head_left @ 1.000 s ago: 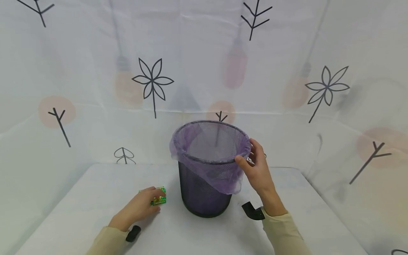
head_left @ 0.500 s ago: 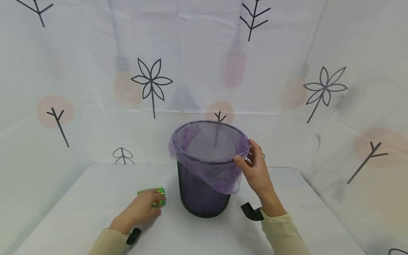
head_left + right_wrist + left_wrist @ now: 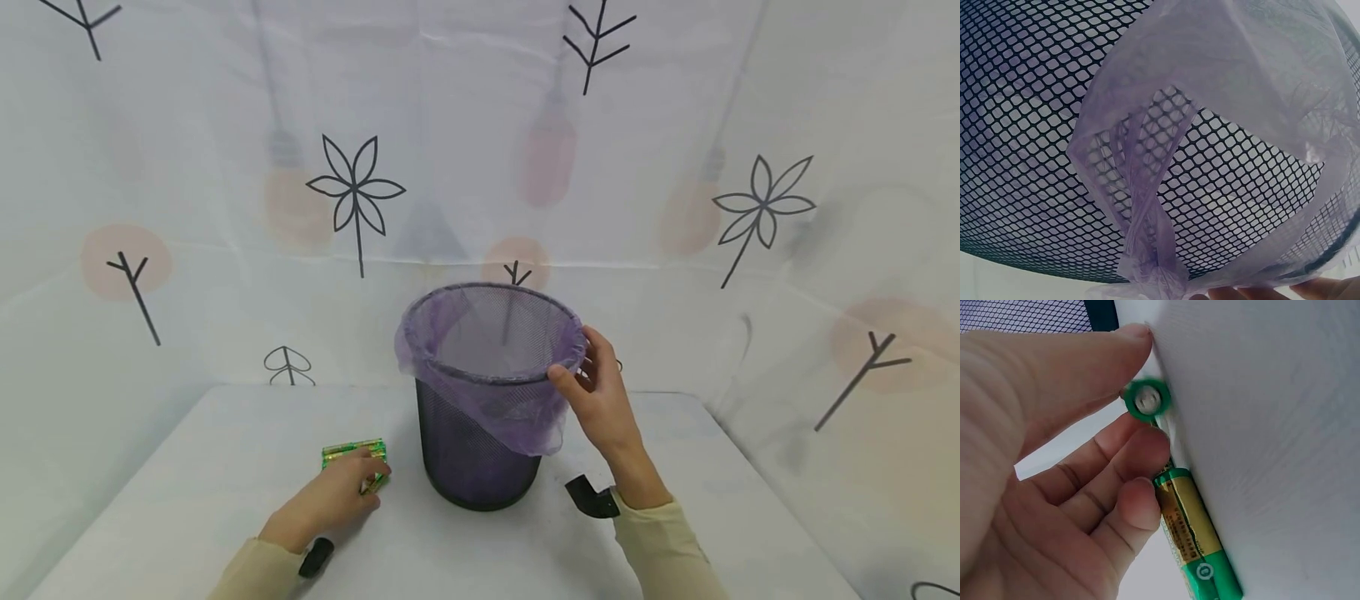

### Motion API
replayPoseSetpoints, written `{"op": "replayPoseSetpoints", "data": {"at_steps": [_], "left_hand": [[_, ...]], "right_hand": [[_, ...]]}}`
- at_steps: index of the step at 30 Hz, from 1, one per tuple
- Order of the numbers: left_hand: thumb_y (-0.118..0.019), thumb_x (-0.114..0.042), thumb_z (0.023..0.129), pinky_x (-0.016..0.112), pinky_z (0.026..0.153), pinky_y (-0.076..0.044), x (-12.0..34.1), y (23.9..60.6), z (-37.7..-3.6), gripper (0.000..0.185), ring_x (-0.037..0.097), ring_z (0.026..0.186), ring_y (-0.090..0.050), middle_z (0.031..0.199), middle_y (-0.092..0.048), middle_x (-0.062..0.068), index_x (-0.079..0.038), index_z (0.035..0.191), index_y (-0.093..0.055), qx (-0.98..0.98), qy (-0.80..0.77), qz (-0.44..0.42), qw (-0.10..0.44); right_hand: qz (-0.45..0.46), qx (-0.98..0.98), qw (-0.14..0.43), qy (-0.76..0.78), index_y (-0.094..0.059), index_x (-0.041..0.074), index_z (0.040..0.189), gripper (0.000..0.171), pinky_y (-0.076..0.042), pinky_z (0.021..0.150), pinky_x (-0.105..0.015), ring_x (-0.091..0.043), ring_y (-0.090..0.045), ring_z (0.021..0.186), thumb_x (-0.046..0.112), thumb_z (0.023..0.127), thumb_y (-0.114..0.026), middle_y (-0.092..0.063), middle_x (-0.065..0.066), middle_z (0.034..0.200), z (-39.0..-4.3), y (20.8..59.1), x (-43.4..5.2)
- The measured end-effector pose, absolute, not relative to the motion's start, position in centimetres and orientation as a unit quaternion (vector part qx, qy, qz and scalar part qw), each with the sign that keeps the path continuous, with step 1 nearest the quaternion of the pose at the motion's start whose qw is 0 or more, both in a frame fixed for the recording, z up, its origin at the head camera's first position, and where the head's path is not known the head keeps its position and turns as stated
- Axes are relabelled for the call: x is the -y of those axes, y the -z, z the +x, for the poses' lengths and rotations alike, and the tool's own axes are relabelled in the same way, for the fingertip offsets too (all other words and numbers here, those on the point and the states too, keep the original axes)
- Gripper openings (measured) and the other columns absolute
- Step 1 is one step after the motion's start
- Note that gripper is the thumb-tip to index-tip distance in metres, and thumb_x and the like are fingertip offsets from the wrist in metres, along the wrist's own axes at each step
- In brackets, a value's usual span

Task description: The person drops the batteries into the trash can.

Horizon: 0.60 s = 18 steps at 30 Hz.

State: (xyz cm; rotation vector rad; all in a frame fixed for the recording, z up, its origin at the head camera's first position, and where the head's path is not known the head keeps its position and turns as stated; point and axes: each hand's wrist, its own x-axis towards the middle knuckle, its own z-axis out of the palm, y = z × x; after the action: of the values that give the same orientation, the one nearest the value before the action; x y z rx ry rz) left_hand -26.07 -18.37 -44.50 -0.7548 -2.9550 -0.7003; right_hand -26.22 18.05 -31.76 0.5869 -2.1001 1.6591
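Note:
My left hand (image 3: 330, 500) is low over the table, left of the basket. Its thumb and fingers pinch one green and gold battery (image 3: 1147, 400), seen end-on in the left wrist view. Several more such batteries (image 3: 351, 447) lie side by side just beyond the fingers; one battery (image 3: 1194, 531) shows by the lower fingertips in the left wrist view. A black mesh wastebasket (image 3: 442, 454) stands upright at the middle, its rim wrapped by a thin purple bin liner (image 3: 517, 412). My right hand (image 3: 603, 408) grips the rim on the right, thumb at the front; some fingers are partly hidden behind it.
The white table (image 3: 172, 492) ends at a pale patterned cloth (image 3: 465, 125) hung behind and at both sides. Black angled pieces sit at the wrists, one at the right wrist (image 3: 592, 497) and one at the left wrist (image 3: 316, 557).
The left fingers have drawn one battery slightly toward the body, away from the others, and it now tilts in their pinch. My right hand keeps its hold on the rim.

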Motion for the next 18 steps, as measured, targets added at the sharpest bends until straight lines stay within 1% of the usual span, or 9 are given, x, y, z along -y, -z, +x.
{"op": "replayPoseSetpoints", "data": {"at_steps": [5,10,15,18], "left_hand": [[-0.074,-0.008,0.079,0.034,0.07,-0.048,18.35,44.7,-26.16,0.031,0.011,0.081,-0.052,0.093,-0.056,-0.006,-0.011,0.11,-0.067,0.945,0.225,-0.236,0.01],[-0.069,-0.003,0.08,0.034,0.071,-0.049,18.29,44.82,-26.14,0.033,0.01,0.082,-0.054,0.093,-0.058,-0.006,-0.012,0.113,-0.067,0.946,0.221,-0.236,0.013],[-0.069,-0.004,0.081,0.036,0.073,-0.049,18.23,44.68,-25.99,0.032,0.011,0.083,-0.054,0.097,-0.059,-0.005,-0.011,0.112,-0.068,0.946,0.219,-0.238,0.002],[-0.07,-0.004,0.081,0.036,0.072,-0.048,18.22,44.6,-25.95,0.03,0.011,0.081,-0.053,0.093,-0.058,-0.006,-0.011,0.11,-0.067,0.945,0.222,-0.239,-0.004]], "right_hand": [[0.212,0.75,0.199,-0.594,-0.019,0.01,0.149,0.074,-0.029,0.106,-0.052,-0.031,-0.039,0.13,0.021,0.09,-0.063,-0.036,-0.017,0.143,-26.13,31.62,-18.07],[0.212,0.752,0.199,-0.592,-0.019,0.01,0.149,0.074,-0.029,0.106,-0.053,-0.032,-0.039,0.13,0.021,0.09,-0.063,-0.035,-0.017,0.143,-26.06,31.6,-18.04],[0.21,0.756,0.199,-0.587,-0.018,0.01,0.15,0.075,-0.028,0.107,-0.053,-0.032,-0.038,0.131,0.023,0.091,-0.062,-0.034,-0.017,0.144,-26.04,31.65,-18.01],[0.208,0.757,0.198,-0.587,-0.018,0.01,0.15,0.075,-0.028,0.107,-0.053,-0.033,-0.038,0.131,0.023,0.09,-0.063,-0.034,-0.017,0.144,-26.01,31.66,-18.0]]}}
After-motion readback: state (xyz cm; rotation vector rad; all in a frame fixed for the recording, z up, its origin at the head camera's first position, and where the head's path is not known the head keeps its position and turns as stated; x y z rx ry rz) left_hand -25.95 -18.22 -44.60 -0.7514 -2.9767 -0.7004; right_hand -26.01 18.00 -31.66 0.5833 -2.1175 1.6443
